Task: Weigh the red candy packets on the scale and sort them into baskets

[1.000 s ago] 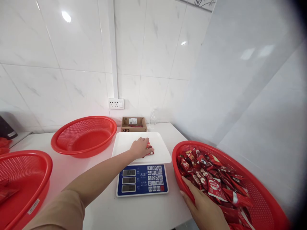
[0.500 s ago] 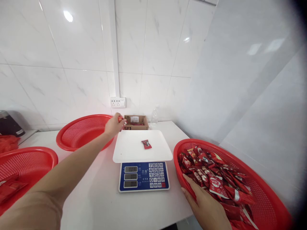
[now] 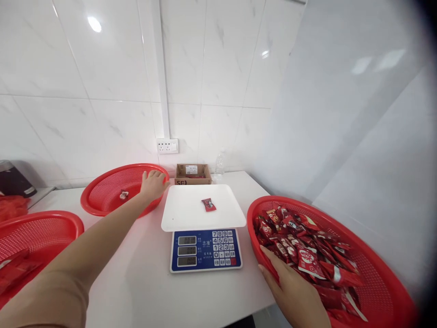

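Observation:
My left hand [image 3: 153,186] is over the right part of the back-left red basket [image 3: 92,193], fingers apart and nothing seen in them. Inside that basket, to the left of the hand, lies a small wrapped packet [image 3: 123,195]. My right hand [image 3: 290,284] grips the near-left rim of the right red basket [image 3: 257,248]. Heaped in it are many red wrapped packets [image 3: 309,260]. Between the hands, a single red packet [image 3: 208,204] rests on the white pan [image 3: 184,207] of a digital scale [image 3: 205,249].
Another red basket [image 3: 64,222] with red packets stands at the left. An open cardboard box [image 3: 193,181] and a clear plastic bottle [image 3: 220,162] are behind the scale. A dark object [image 3: 15,179] sits at the far left. Tiled walls bound the table [image 3: 136,278].
My left hand has moved left from above the scale's back corner and let go of a packet, now in the back-left basket. My right hand stays on the rim.

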Action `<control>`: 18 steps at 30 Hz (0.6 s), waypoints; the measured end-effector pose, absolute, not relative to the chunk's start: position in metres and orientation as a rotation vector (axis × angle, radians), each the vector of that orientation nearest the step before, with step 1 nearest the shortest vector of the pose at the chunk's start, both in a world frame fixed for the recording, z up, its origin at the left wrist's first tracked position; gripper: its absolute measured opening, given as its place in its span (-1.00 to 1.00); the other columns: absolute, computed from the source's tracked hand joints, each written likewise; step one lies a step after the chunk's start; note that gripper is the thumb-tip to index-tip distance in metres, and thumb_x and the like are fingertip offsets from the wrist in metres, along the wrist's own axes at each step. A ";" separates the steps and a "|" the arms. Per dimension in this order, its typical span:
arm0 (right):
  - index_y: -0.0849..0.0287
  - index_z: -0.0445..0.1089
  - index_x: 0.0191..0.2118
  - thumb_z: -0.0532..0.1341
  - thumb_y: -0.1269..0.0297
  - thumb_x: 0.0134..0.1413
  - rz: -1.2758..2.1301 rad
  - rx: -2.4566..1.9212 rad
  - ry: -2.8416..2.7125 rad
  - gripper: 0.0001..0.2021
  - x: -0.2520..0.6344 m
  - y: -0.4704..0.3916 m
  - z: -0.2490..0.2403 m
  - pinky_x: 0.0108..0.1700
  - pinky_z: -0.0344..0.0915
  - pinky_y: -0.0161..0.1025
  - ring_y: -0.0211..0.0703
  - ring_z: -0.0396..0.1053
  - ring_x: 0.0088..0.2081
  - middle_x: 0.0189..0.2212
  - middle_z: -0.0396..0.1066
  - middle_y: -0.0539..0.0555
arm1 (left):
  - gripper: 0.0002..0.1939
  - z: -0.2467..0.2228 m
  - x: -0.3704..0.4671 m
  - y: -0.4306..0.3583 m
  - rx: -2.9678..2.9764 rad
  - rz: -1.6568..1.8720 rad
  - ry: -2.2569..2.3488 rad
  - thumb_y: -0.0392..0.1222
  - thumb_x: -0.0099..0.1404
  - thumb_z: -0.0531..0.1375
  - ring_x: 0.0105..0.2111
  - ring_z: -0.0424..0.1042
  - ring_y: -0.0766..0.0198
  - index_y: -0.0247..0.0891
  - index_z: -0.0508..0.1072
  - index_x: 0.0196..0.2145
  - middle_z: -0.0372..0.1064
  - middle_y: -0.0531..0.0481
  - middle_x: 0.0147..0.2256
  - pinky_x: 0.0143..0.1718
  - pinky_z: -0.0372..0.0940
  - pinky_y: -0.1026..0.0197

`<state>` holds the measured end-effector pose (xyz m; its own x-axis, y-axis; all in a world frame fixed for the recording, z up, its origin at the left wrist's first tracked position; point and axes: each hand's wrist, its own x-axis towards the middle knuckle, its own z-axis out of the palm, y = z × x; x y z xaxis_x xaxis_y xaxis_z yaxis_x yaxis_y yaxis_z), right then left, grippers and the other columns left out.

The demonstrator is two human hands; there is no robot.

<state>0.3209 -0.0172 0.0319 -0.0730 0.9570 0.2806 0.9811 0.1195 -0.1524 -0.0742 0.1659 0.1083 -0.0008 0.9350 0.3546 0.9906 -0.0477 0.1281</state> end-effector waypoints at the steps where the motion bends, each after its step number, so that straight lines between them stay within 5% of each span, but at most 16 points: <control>1: 0.07 0.30 0.08 -0.06 0.09 0.17 -0.109 -1.903 -2.091 -0.56 0.320 -0.017 0.033 -0.32 0.45 -0.20 -0.03 0.48 -0.15 -0.08 0.47 0.07 | -0.53 0.106 -0.058 0.168 -2.190 -0.514 -1.966 0.06 0.29 -0.08 0.14 0.08 -0.10 -0.30 0.37 -0.06 0.27 -0.27 0.06 0.16 -0.20 -0.25; 6: 0.09 0.30 0.09 -0.06 0.09 0.18 -0.077 -1.931 -2.081 -0.56 0.318 -0.018 0.036 -0.28 0.45 -0.17 -0.03 0.47 -0.14 -0.07 0.46 0.07 | -0.50 0.082 0.026 0.158 -2.720 -0.387 -1.510 0.12 0.22 0.04 0.11 0.18 0.19 -0.10 0.30 0.06 0.23 -0.02 0.12 0.11 0.08 0.17; 13: 0.04 0.31 0.07 -0.03 0.09 0.16 -0.063 -1.904 -2.049 -0.57 0.320 -0.019 0.033 -0.27 0.44 -0.20 -0.03 0.46 -0.13 -0.06 0.45 0.07 | -0.72 0.065 0.058 0.152 -2.844 -0.331 -1.415 -0.30 0.26 -0.02 -0.11 0.36 0.18 -0.20 0.45 -0.19 0.42 -0.11 -0.15 -0.05 0.22 0.15; 18: 0.02 0.33 0.06 -0.02 0.07 0.14 -0.036 -1.870 -2.028 -0.58 0.320 -0.017 0.033 -0.28 0.44 -0.19 -0.03 0.47 -0.15 -0.08 0.47 0.08 | -0.61 0.096 -0.006 0.154 -2.584 -0.449 -1.632 -0.44 0.20 -0.07 0.01 0.26 0.12 -0.21 0.40 -0.12 0.33 -0.16 -0.03 0.06 0.14 0.06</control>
